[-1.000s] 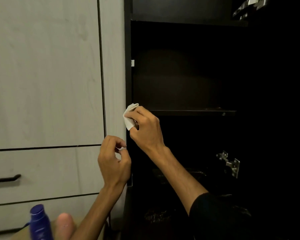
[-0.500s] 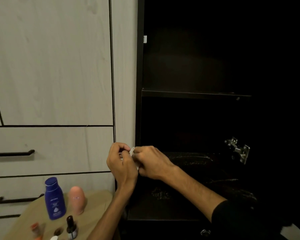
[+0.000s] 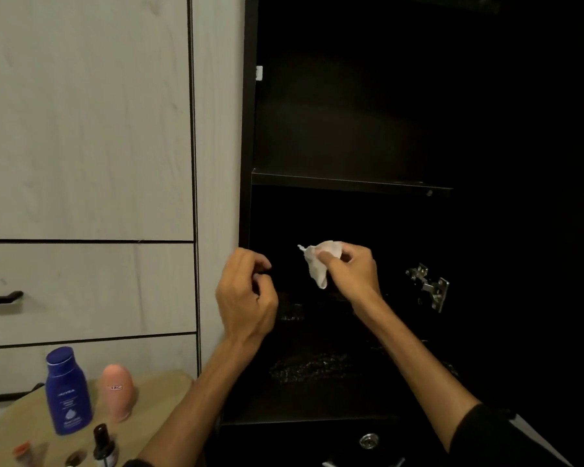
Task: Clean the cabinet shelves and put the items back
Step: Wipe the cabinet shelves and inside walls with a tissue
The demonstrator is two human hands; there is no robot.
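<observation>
**Wipe held at the lower cabinet opening**

Right hand (image 3: pixel 353 273): fingers and thumb curled round a small white wipe (image 3: pixel 319 262), pinching it near its upper part. The wipe is crumpled and creased, off-white, with one twisted corner sticking out toward the left and a loose fold hanging below the fingers. It is held in the air in front of the dark compartment under the shelf (image 3: pixel 348 184), touching no surface that can be seen.

Left hand (image 3: pixel 245 296): raised just beside the cabinet's left edge, fingers loosely curled, thumb near the fingertips, nothing held. It is apart from the wipe, with a clear gap between the two hands.

Cabinet (image 3: pixel 351 112): open, black interior, very dark. One shelf edge shows as a thin lighter line across the opening. The space above it shows no contents. Below the hands some faintly speckled shapes lie in the bottom compartment; too dark to tell what they are. A metal hinge (image 3: pixel 430 286) is at the right.

Lower left, on a tan surface (image 3: pixel 155 399): an upright blue lotion bottle (image 3: pixel 67 392), a pink rounded container (image 3: pixel 117 392) just beside it, and a small dark dropper bottle (image 3: pixel 103 444) nearer the camera. Pale wood-grain drawer fronts (image 3: pixel 81 291) with dark handles stand behind them.
</observation>
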